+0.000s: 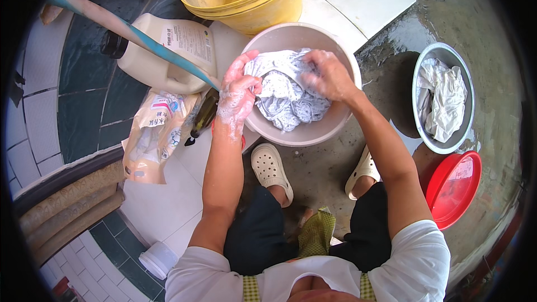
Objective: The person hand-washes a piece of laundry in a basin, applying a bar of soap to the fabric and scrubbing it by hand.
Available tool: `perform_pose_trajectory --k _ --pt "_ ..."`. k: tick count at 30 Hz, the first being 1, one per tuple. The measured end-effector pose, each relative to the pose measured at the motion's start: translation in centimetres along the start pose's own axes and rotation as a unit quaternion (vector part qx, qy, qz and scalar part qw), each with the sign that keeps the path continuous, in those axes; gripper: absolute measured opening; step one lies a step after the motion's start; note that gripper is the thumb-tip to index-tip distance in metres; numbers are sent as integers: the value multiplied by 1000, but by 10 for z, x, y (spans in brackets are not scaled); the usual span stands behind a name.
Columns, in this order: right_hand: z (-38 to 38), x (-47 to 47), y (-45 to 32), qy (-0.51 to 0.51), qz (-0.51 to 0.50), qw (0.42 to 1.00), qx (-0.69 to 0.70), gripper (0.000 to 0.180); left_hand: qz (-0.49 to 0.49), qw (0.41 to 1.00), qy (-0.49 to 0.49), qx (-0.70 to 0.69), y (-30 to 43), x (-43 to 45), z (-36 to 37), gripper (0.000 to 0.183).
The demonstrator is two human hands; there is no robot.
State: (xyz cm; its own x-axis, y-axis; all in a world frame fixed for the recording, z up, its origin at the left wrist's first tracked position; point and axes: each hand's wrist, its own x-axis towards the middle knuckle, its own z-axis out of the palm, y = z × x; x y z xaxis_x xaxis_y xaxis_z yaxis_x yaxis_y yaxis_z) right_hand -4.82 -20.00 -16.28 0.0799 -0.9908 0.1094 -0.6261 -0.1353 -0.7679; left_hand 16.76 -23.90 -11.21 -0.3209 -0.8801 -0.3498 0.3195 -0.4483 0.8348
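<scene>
A patterned white and grey-blue wet garment (289, 96) lies bunched in a pale plastic basin (344, 117), with some suds on it. My left hand (239, 88), foamy from fingers to wrist, is at the basin's left rim and pinches the garment's upper left edge. My right hand (331, 75) is over the garment's upper right side, its fingers bent towards the cloth. Motion blur hides whether those fingers grip the fabric.
Behind the basin stand stacked yellow buckets (289, 4). A large detergent jug (168, 58), a hose (138, 35) and an opened detergent packet (153, 134) are at left. To the right are a metal basin (447, 147) holding white cloth (444, 96) and a red basin (455, 193).
</scene>
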Motion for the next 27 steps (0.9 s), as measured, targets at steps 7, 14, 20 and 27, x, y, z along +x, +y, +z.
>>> perform_pose_trajectory --k 7,14,20,27 --pt "-26 14 -5 78 216 894 386 20 195 891 -138 387 13 -6 42 50" --pt "-63 28 -53 160 135 795 570 24 238 810 109 525 -15 22 -25 23" --pt "-32 7 -24 -137 -69 985 -74 53 -18 935 -157 -316 5 35 -51 18" --pt "2 11 -40 -100 140 921 350 34 -127 948 128 -262 -27 17 -1 41"
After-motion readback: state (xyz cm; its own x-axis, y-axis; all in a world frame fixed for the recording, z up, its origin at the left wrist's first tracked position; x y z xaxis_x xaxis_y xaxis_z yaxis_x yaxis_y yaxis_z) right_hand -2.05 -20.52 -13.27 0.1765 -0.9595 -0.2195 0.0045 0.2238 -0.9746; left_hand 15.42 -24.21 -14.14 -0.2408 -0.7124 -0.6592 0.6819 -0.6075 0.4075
